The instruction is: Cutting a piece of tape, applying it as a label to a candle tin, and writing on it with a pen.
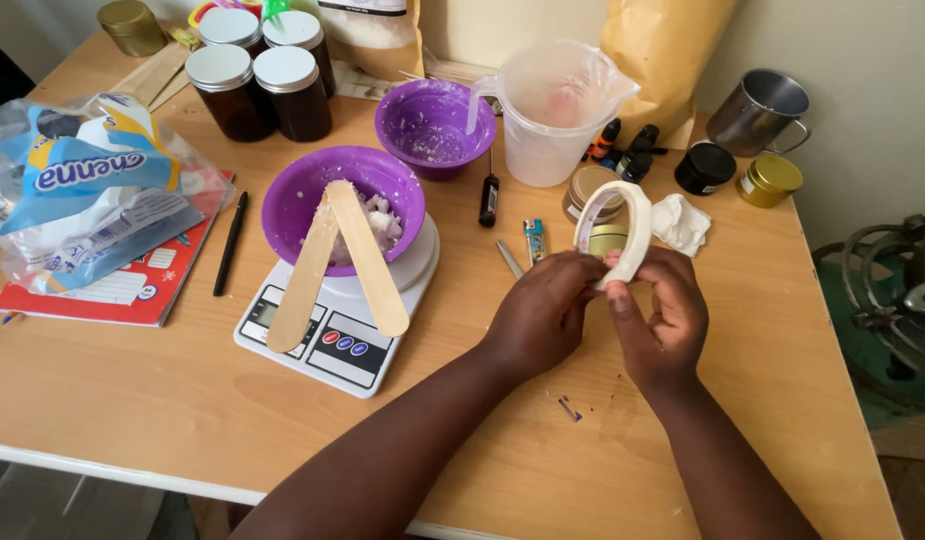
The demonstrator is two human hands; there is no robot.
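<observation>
A roll of cream masking tape [616, 228] is held upright just right of the frame's centre, above the wooden desk [182, 400]. It is gripped at its lower edge by both hands: the left hand [544, 310] is closed on the roll from the left, its fingers curled against the rim, while the right hand [664, 315] is closed on it from the right, with the thumb pressed at the bottom of the ring. Just behind the roll, a round tin with a tan lid [594, 188] is seen, and a crumpled white tissue [681, 222] lies beside it to the right. To the left of centre, a white kitchen scale [322, 335] carries a purple bowl [327, 190] with white chunks inside, and two wooden sticks [362, 262] are laid across the bowl, crossing at the top. A second purple bowl [432, 125] and a clear measuring jug [557, 110] are placed in the upper middle. Four dark jars with silver lids [262, 75] are grouped at the upper left, and a black pen [230, 243] lies left of the scale. A metal mug [760, 108] stands at the upper right.
</observation>
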